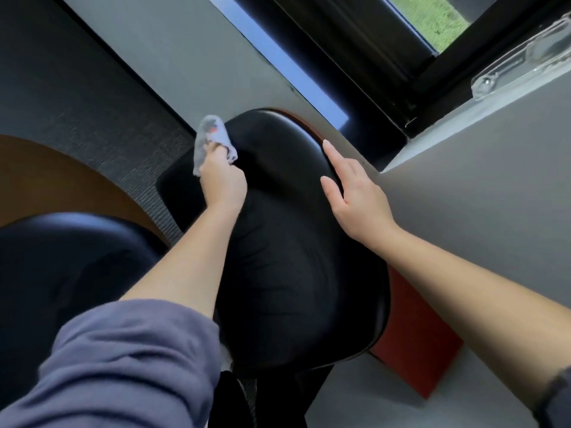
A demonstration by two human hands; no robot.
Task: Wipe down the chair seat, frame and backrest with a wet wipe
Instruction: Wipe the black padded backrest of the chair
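Wet wipe (210, 132) gripped by left hand (223, 180), chair (278, 242) left edge — right hand (355, 196) flat, right edge

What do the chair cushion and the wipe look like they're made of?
Cushion: probably black leather or an imitation. It is smooth with a soft sheen, and fine creases and pale highlights point that way. Wipe: a thin white nonwoven sheet, crumpled in the left hand and slightly see-through at its edge.
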